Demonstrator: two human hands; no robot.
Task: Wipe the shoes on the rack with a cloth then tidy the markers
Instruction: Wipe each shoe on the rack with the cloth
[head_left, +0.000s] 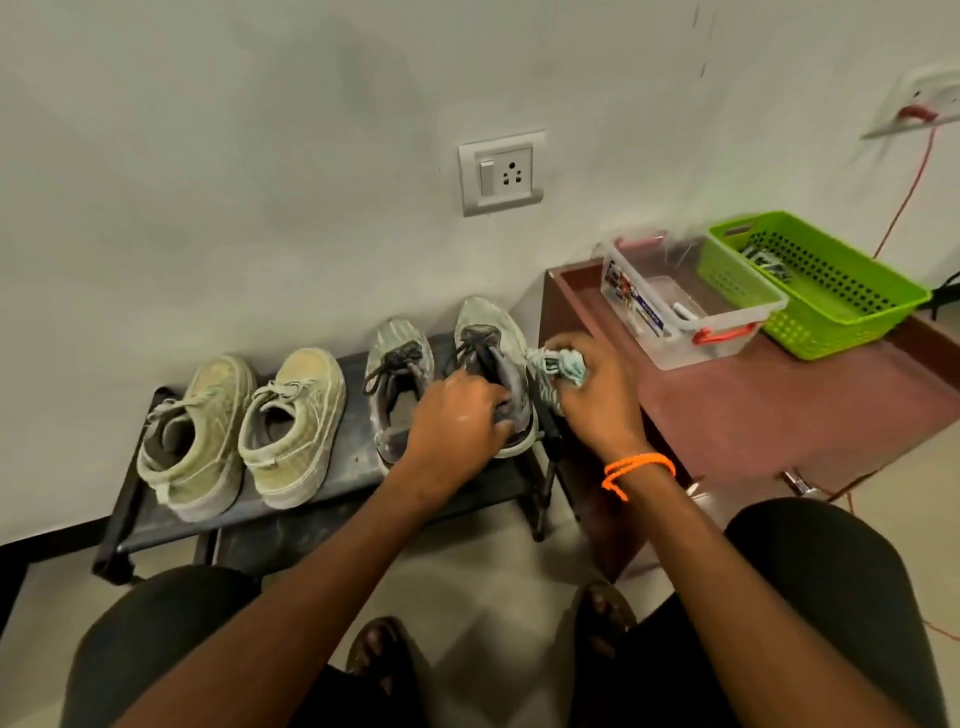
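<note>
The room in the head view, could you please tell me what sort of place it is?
Probably a corner of a home, perhaps by an entrance: a low shoe rack with shoes stands against a plain wall with a socket, beside a low table holding storage bins.

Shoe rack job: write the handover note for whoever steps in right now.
Left hand grips the heel of the rightmost grey shoe on the rack.
Right hand holds the crumpled cloth against that shoe's right side.
Second grey shoe and two beige shoes stand to its left; whether they are wiped cannot be told.
Left: finish wiping, then tidy the markers; one lies in the clear box beside the green basket.
</note>
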